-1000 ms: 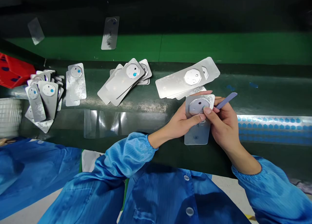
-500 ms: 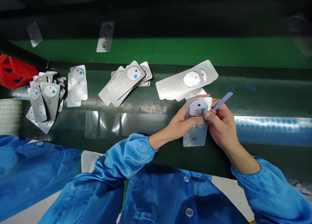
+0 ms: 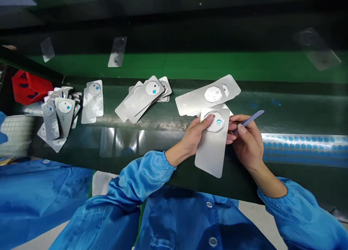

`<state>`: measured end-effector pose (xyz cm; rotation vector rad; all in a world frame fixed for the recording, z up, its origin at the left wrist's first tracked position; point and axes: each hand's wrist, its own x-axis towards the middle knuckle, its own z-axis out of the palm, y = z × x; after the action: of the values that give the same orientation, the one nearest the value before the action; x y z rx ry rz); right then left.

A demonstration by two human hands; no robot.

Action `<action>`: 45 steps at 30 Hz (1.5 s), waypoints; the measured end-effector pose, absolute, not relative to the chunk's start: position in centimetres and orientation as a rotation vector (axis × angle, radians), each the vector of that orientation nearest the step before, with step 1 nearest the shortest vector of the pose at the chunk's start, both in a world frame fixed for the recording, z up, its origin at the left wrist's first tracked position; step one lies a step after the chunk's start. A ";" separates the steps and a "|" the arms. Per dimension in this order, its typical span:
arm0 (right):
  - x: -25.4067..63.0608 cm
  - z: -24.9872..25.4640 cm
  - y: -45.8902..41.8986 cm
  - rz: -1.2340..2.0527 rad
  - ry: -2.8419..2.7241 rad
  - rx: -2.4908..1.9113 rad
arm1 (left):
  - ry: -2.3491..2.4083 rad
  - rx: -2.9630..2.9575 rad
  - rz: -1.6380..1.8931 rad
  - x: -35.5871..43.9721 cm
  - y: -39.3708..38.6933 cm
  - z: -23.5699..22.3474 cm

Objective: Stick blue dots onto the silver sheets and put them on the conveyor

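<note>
My left hand (image 3: 196, 134) grips a long silver foil-like plate (image 3: 210, 152), with its thumb on the white octagonal label (image 3: 214, 122). A small blue dot (image 3: 219, 122) sits on that label. My right hand (image 3: 246, 141) is at the plate's right edge, its fingers close to or touching it. That hand pinches a flat blue plastic pick (image 3: 250, 120), whose tip is hidden among the fingers. Just beyond the held plate lies a stack of similar plates (image 3: 195, 101).
Further stacks of plates (image 3: 143, 99) and a loose pile (image 3: 58, 121) lie on the dark green belt (image 3: 163, 125). A strip of blue dots (image 3: 304, 148) lies at right. A red bin (image 3: 29, 87) and a white basket (image 3: 16, 132) stand at far left.
My right hand has moved off the label to the plate's right edge, uncovering the blue dot. The plate now tilts and shows more of its length. The whole view has shifted slightly.
</note>
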<state>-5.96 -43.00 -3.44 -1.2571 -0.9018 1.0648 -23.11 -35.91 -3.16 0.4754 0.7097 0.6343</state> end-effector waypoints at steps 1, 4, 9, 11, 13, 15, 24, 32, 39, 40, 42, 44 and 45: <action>-6.0 -3.4 -43.0 1.043 -0.921 -1.266 | 0.705 0.476 0.633 -23.2 -35.9 -3.1; -6.2 -3.3 -43.0 1.001 -0.927 -1.253 | 0.689 0.529 0.639 -23.1 -36.1 -2.8; -5.9 -2.7 -42.9 0.881 -1.096 -1.351 | 0.741 0.921 0.761 -22.7 -36.2 -2.2; -5.7 -2.6 -42.8 0.834 -1.157 -1.395 | 0.756 1.007 0.781 -22.6 -36.1 -2.0; -5.6 -2.6 -42.8 0.831 -1.176 -1.403 | 0.759 1.012 0.791 -22.6 -36.1 -2.1; -5.5 -2.7 -42.8 0.844 -1.179 -1.407 | 0.771 1.001 0.790 -22.5 -36.0 -2.2; -5.4 -2.5 -42.7 0.942 -1.177 -1.426 | 0.774 1.066 0.791 -22.6 -36.1 -2.3; -4.8 -3.2 -42.9 0.961 -1.194 -1.339 | 0.669 1.139 0.754 -23.4 -34.9 -1.8; -3.0 -4.4 -41.6 0.743 -0.971 -1.408 | 1.031 1.489 1.001 -22.4 -18.0 2.6; -2.8 -4.4 -41.6 0.690 -0.991 -1.445 | 1.098 1.567 0.989 -22.2 -15.1 3.4; -2.4 -4.2 -41.5 0.546 -1.054 -1.516 | 1.314 1.722 0.941 -22.1 -10.4 4.8; -2.1 -3.9 -41.5 0.390 -1.093 -1.563 | 1.504 1.823 0.877 -22.2 -8.0 5.6; -1.9 -3.7 -41.6 0.349 -1.103 -1.573 | 1.553 1.859 0.848 -22.4 -7.8 5.6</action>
<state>-1.92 -41.58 -3.70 -1.5730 -1.1030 0.3490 -22.36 -7.83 5.60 1.8589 1.5530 0.8476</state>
